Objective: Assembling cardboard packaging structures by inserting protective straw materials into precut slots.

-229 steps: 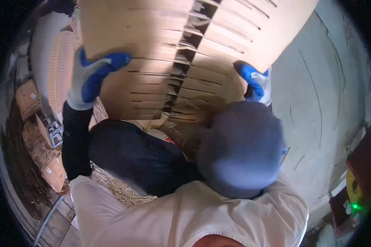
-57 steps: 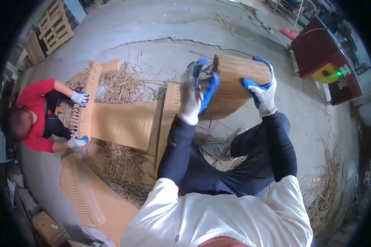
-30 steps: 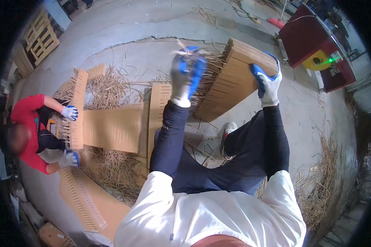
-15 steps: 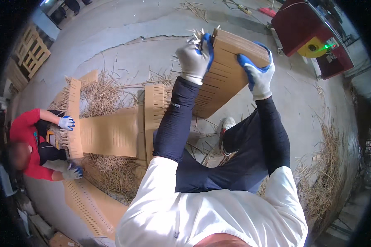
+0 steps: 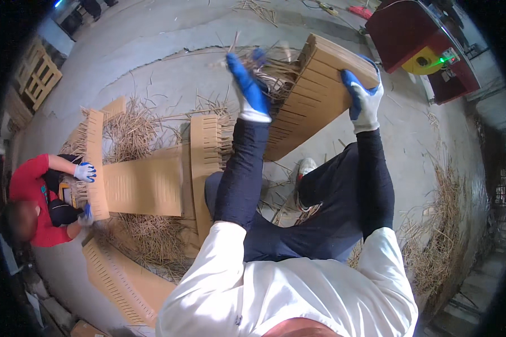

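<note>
A thick stack of slotted brown cardboard sheets (image 5: 315, 92) stands tilted in front of me, with a row of cuts along its left side. My right hand (image 5: 365, 101), in a white glove with blue coating, grips the stack's upper right edge, thumb on the near face and fingers behind. At the stack's left edge, my left hand (image 5: 250, 90) is apart from it, its blue palm showing and fingers spread, somewhat smeared by motion. Loose cardboard strips (image 5: 278, 76) stick out and scatter between that hand and the stack.
On the left, a co-worker in a red top (image 5: 31, 174) handles another slotted cardboard piece (image 5: 95, 163). A cardboard sheet (image 5: 143, 188) lies between us, among heaps of strips (image 5: 132, 126). A dark red machine (image 5: 402, 36) stands far right; more strips (image 5: 444, 224) line the right side.
My left hand has opened from its closed grip at the stack's edge, and strips fly loose. The stack and right hand have shifted slightly right. The co-worker's lower hand has moved up.
</note>
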A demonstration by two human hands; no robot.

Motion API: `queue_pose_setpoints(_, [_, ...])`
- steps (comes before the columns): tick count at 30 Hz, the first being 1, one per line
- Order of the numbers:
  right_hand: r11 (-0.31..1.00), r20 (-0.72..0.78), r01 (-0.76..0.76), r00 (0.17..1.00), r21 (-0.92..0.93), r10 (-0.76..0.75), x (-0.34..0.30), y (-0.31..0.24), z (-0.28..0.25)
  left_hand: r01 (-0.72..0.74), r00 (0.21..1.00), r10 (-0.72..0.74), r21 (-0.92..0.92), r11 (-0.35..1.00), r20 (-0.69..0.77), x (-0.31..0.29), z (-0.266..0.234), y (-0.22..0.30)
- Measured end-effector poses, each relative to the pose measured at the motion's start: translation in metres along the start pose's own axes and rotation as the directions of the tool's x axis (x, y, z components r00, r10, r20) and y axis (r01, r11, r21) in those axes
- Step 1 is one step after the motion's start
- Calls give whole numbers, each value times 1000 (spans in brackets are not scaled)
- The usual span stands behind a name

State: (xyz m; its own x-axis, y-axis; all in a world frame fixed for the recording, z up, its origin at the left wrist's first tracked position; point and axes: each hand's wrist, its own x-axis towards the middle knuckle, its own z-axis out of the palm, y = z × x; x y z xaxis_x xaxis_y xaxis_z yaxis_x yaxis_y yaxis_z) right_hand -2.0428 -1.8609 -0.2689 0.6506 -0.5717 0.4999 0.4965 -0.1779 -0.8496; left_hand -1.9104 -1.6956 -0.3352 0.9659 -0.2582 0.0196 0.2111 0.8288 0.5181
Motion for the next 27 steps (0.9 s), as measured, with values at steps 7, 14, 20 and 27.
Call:
queue_pose_setpoints(7, [999,31,-9,999,-33,10,3,12,-10,-577,810,279,616,536,516,2,13,-6])
queue_pose_setpoints(14, [1000,15,-22,1000,1,22,-7,4,-2,-620,779,445,646,445,442,-13,34,-3])
queue_pose_setpoints(20, [1000,-16,-1,1000,-29,1,-2,4,5,-8,998,28,-317,948,59,5,21,-19])
queue_pose_setpoints(27, [997,-4,-17,1000,-78,17,1,0,-10,-290,937,150,461,839,316,-25,17,-12])
